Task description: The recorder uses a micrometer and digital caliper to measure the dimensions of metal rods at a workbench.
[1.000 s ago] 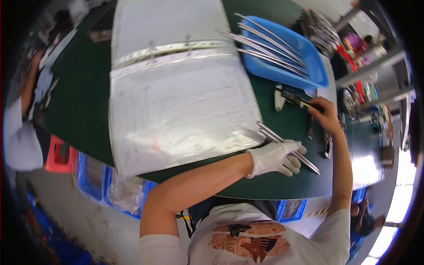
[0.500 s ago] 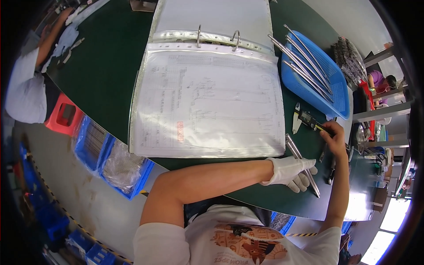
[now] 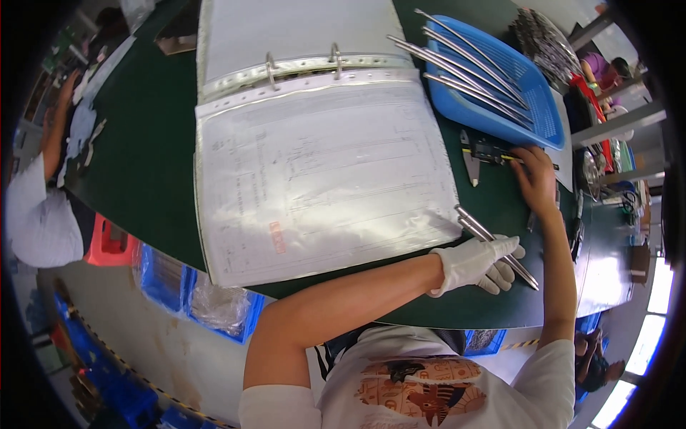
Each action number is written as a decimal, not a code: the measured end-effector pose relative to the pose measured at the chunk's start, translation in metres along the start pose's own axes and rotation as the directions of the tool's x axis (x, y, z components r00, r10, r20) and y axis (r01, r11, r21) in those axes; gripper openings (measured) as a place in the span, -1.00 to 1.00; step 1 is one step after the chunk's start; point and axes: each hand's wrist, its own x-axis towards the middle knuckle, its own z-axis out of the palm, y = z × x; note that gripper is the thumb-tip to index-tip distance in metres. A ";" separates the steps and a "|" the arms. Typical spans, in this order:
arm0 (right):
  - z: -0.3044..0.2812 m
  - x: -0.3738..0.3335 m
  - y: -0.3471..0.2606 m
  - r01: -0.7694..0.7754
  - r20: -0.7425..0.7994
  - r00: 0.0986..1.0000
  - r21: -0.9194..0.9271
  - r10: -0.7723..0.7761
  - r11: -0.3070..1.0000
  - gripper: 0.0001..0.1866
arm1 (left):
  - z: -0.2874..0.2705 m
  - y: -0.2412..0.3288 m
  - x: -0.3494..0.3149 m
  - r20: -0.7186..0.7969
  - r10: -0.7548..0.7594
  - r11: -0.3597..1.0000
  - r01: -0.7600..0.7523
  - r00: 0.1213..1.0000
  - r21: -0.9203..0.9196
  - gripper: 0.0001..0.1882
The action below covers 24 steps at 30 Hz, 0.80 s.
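My left hand [image 3: 477, 266], in a white glove, is closed around a couple of slim shiny metal rods [image 3: 529, 274]. They slant over the near table edge, and their upper ends rest close to the binder's lower right corner. My bare right hand [image 3: 536, 179] has its fingers curled on the beam end of a digital caliper [image 3: 489, 151], which lies on the green table with its jaws toward the binder. An open ring binder [image 3: 321, 179] with a drawing in a clear sleeve lies left of both hands.
Beyond the caliper stands a blue plastic basket [image 3: 457, 107] with several long metal rods [image 3: 493, 75] sticking out. Dark tools lie right of my right forearm. A co-worker's arm [image 3: 53, 136] is at the far left. A red stool [image 3: 111, 243] and blue crates [image 3: 163, 275] stand on the floor.
The whole view has turned, so the binder now sits tilted and farther left. Both hands keep their holds, the left on the rods and the right on the caliper.
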 end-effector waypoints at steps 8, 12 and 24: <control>0.005 -0.004 -0.008 -0.063 -0.071 0.995 0.072 0.068 0.995 -0.81 | 0.003 0.001 -0.004 -0.018 -0.004 0.999 0.005 1.000 0.047 -0.45; 0.009 -0.003 -0.006 -0.053 -0.124 0.991 0.045 0.059 0.998 -0.83 | 0.002 0.002 -0.002 -0.023 -0.006 1.000 0.006 1.000 0.009 -0.46; -0.022 0.017 -0.089 -0.029 0.442 0.888 0.333 -0.129 0.942 -0.84 | 0.007 0.001 -0.011 0.072 0.042 0.928 -0.066 0.997 0.367 -0.54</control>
